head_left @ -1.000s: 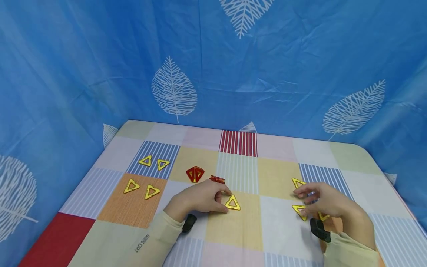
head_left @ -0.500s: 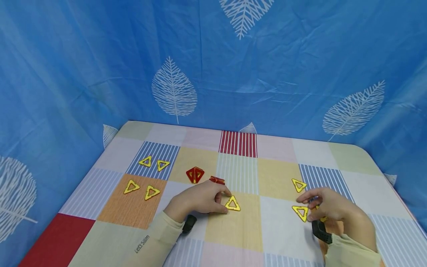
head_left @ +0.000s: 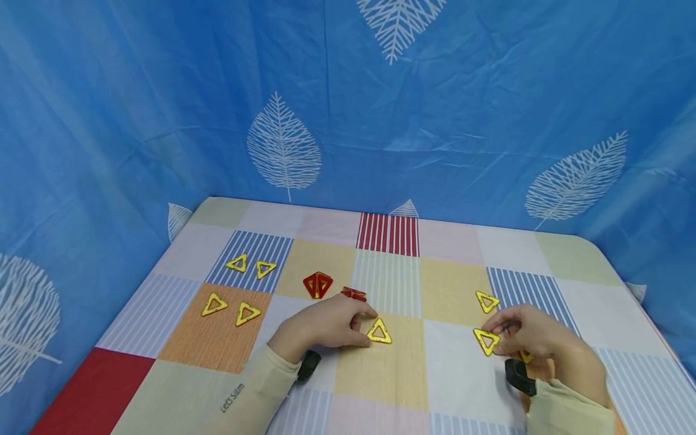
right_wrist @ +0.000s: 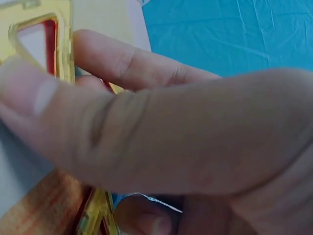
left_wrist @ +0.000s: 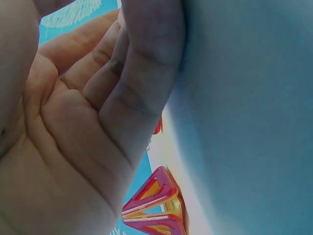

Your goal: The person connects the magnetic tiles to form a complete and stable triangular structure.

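My left hand (head_left: pixel 333 320) rests on the patchwork cloth, its thumb and index finger at two corners of a flat yellow triangle tile (head_left: pixel 379 339). In the head view my right hand (head_left: pixel 535 331) pinches another yellow triangle tile (head_left: pixel 486 332) by its edge, tilted slightly off the cloth. The right wrist view shows that tile (right_wrist: pixel 66 44) between thumb and fingers. Just behind it lies a yellow triangle tile (head_left: pixel 482 301). A further yellow piece (head_left: pixel 526 357) is mostly hidden under the right hand.
A red-and-yellow pyramid shape (head_left: pixel 318 284) stands left of centre. Another red piece (head_left: pixel 354 293) is partly hidden behind the left hand. Several yellow triangle tiles (head_left: pixel 248 313) lie farther left. A blue curtain (head_left: pixel 348 121) with white leaves hangs at the back.
My right hand drew back off the far tile, which stays put, then pinched the nearer yellow triangle tile and lifted it slightly. My left hand stayed still.
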Demonstrator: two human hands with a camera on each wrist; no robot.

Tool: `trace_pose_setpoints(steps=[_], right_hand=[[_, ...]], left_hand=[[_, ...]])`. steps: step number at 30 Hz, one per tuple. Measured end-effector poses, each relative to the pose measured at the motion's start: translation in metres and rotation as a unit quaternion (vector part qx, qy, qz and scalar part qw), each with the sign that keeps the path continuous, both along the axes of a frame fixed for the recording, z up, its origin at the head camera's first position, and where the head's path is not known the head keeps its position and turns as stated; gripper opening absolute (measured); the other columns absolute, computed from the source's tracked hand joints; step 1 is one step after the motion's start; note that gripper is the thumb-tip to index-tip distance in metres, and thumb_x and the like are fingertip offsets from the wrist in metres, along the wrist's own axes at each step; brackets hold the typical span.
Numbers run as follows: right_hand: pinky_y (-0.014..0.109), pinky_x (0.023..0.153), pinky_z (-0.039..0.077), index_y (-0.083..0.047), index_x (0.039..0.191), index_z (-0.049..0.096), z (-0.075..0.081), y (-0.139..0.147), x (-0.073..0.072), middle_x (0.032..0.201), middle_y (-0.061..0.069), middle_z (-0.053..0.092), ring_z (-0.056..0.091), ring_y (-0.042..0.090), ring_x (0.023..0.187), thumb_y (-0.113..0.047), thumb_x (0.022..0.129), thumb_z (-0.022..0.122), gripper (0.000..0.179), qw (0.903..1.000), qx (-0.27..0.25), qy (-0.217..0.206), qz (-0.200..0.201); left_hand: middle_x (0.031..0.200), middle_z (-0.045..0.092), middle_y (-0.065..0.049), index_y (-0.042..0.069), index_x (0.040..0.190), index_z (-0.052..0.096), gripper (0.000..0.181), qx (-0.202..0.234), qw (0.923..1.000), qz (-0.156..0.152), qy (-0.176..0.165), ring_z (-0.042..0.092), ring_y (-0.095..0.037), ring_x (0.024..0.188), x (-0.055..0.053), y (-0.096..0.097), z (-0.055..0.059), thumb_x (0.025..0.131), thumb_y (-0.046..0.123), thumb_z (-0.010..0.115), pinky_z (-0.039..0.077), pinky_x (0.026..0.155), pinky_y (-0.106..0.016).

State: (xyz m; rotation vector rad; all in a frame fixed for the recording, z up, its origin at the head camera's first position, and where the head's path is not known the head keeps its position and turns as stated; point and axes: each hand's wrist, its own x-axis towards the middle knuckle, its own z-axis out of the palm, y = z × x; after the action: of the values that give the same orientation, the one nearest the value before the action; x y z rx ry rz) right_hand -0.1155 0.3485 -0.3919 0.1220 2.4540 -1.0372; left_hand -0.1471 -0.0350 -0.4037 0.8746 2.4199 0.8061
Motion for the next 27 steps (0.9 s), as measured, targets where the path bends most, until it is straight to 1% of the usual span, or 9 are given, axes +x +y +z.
trace_pose_setpoints(steps=[4, 8, 11, 13, 15, 19, 21, 25, 27], right_hand=[[0.027, 0.060, 0.047, 0.002, 0.103, 0.073, -0.0017, 0.0008, -0.0007, 0.086, 0.005, 0.062, 0.052, 0.022, 0.076, 0.003, 0.077, 0.084, 0.028, 0.9996, 0.000, 0.014, 0.026], [0.027, 0.061, 0.044, 0.000, 0.103, 0.073, -0.0018, 0.0014, -0.0014, 0.086, 0.004, 0.061, 0.052, 0.022, 0.076, -0.007, 0.079, 0.086, 0.028, 0.9981, 0.016, 0.036, 0.047], [0.028, 0.063, 0.044, -0.002, 0.102, 0.073, -0.0018, 0.0003, -0.0021, 0.086, 0.004, 0.062, 0.052, 0.022, 0.077, -0.011, 0.079, 0.086, 0.028, 0.9976, 0.025, 0.046, 0.046], [0.028, 0.064, 0.046, 0.000, 0.101, 0.072, -0.0015, -0.0005, -0.0024, 0.087, 0.004, 0.064, 0.054, 0.022, 0.077, -0.010, 0.081, 0.084, 0.026, 0.9972, 0.018, 0.052, 0.051], [0.028, 0.064, 0.048, 0.000, 0.100, 0.071, -0.0015, -0.0020, -0.0028, 0.086, 0.005, 0.064, 0.057, 0.022, 0.078, -0.008, 0.083, 0.082, 0.022, 0.9980, 0.012, 0.048, 0.039], [0.028, 0.064, 0.049, 0.000, 0.098, 0.070, -0.0008, -0.0038, -0.0021, 0.083, 0.005, 0.064, 0.058, 0.022, 0.078, -0.006, 0.087, 0.078, 0.016, 0.9977, 0.011, 0.053, 0.040], [0.029, 0.064, 0.050, 0.001, 0.101, 0.070, 0.0000, -0.0035, -0.0014, 0.084, 0.006, 0.063, 0.057, 0.022, 0.078, -0.006, 0.085, 0.080, 0.019, 0.9979, 0.007, 0.051, 0.039], [0.029, 0.063, 0.051, 0.005, 0.108, 0.068, 0.0009, -0.0025, -0.0009, 0.088, 0.009, 0.061, 0.055, 0.024, 0.079, -0.002, 0.074, 0.088, 0.039, 0.9984, -0.016, 0.039, 0.037], [0.029, 0.061, 0.050, 0.004, 0.107, 0.069, -0.0001, -0.0032, -0.0007, 0.087, 0.008, 0.060, 0.053, 0.024, 0.077, -0.001, 0.069, 0.090, 0.044, 0.9985, -0.018, 0.037, 0.035]], left_hand=[[0.067, 0.056, 0.008, 0.014, 0.128, 0.069, 0.043, 0.001, 1.0000, -0.001, -0.001, 0.048, -0.005, 0.057, 0.0001, 0.0001, -0.0003, 0.088, 0.025, 0.081, 0.040, 0.055, -0.023], [0.067, 0.056, 0.008, 0.014, 0.127, 0.069, 0.043, 0.000, 1.0000, -0.002, 0.000, 0.048, -0.005, 0.057, 0.0002, 0.0003, -0.0001, 0.087, 0.025, 0.081, 0.039, 0.055, -0.023], [0.067, 0.056, 0.008, 0.013, 0.128, 0.069, 0.044, 0.001, 1.0000, -0.003, 0.001, 0.048, -0.005, 0.057, 0.0004, 0.0005, -0.0001, 0.087, 0.025, 0.081, 0.040, 0.055, -0.023], [0.067, 0.056, 0.008, 0.013, 0.128, 0.069, 0.044, 0.002, 1.0000, -0.003, 0.001, 0.048, -0.005, 0.058, 0.0003, 0.0005, -0.0003, 0.088, 0.026, 0.081, 0.040, 0.055, -0.023], [0.067, 0.056, 0.009, 0.013, 0.128, 0.069, 0.044, 0.002, 1.0000, -0.003, 0.001, 0.048, -0.005, 0.057, 0.0000, 0.0005, -0.0005, 0.088, 0.026, 0.081, 0.040, 0.055, -0.023], [0.067, 0.056, 0.009, 0.013, 0.128, 0.068, 0.044, 0.004, 1.0000, -0.003, 0.001, 0.048, -0.004, 0.057, -0.0003, 0.0004, -0.0010, 0.088, 0.026, 0.081, 0.040, 0.055, -0.023], [0.067, 0.056, 0.009, 0.013, 0.128, 0.068, 0.044, 0.006, 1.0000, -0.003, 0.001, 0.049, -0.004, 0.058, -0.0002, 0.0003, -0.0010, 0.088, 0.026, 0.080, 0.040, 0.055, -0.023], [0.067, 0.056, 0.009, 0.013, 0.128, 0.068, 0.043, 0.009, 1.0000, -0.003, 0.001, 0.049, -0.005, 0.057, -0.0001, -0.0001, -0.0012, 0.088, 0.026, 0.080, 0.040, 0.055, -0.023], [0.067, 0.056, 0.009, 0.013, 0.128, 0.068, 0.043, 0.009, 1.0000, -0.002, 0.000, 0.049, -0.005, 0.057, 0.0001, -0.0003, -0.0013, 0.088, 0.026, 0.080, 0.040, 0.055, -0.023]])
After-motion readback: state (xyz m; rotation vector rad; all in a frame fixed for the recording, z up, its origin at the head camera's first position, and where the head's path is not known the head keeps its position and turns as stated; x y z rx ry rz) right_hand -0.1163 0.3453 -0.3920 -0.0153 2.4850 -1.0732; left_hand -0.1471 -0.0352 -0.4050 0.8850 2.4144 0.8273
